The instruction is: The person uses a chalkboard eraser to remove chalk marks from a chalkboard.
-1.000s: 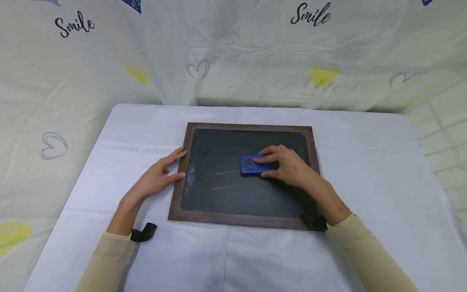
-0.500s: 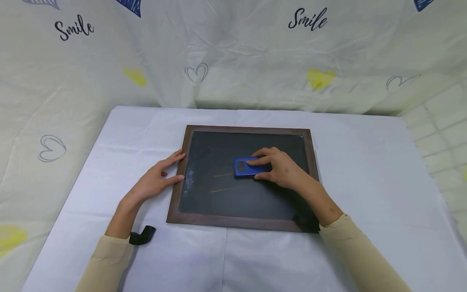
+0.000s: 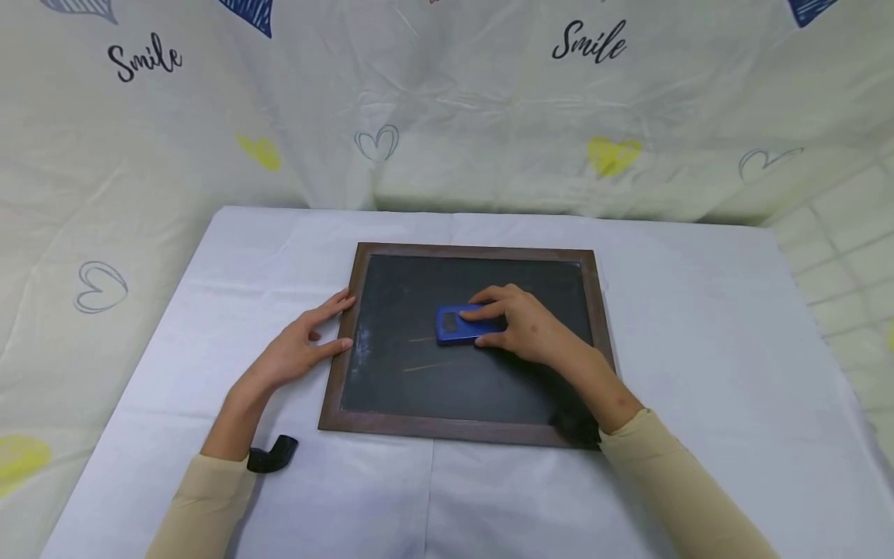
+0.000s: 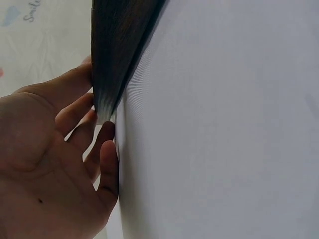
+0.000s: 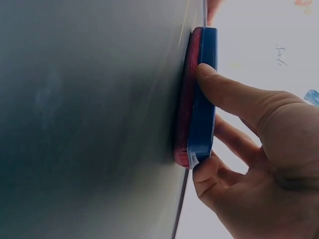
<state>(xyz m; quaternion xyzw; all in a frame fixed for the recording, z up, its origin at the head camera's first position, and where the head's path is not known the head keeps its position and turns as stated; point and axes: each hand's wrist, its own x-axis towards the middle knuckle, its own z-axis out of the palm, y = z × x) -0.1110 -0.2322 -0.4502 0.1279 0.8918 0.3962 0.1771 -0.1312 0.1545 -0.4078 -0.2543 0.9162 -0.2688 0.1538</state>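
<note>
The loosely spread left hand touches the chalkboard at its left edge, seemingly steadying it, while the right hand grips an eraser against its middle.

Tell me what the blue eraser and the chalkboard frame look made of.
Blue eraser: probably hard plastic, smooth and slightly glossy with crisp edges; its red pad looks like felt or similar fabric, matte and fuzzy. Chalkboard frame: likely wood, low-sheen brown with faint streaks like grain, perhaps veneer.

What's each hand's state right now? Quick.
Left hand: open, touching the brown frame, not gripping it.
Right hand: closed, holding the blue eraser.
</note>
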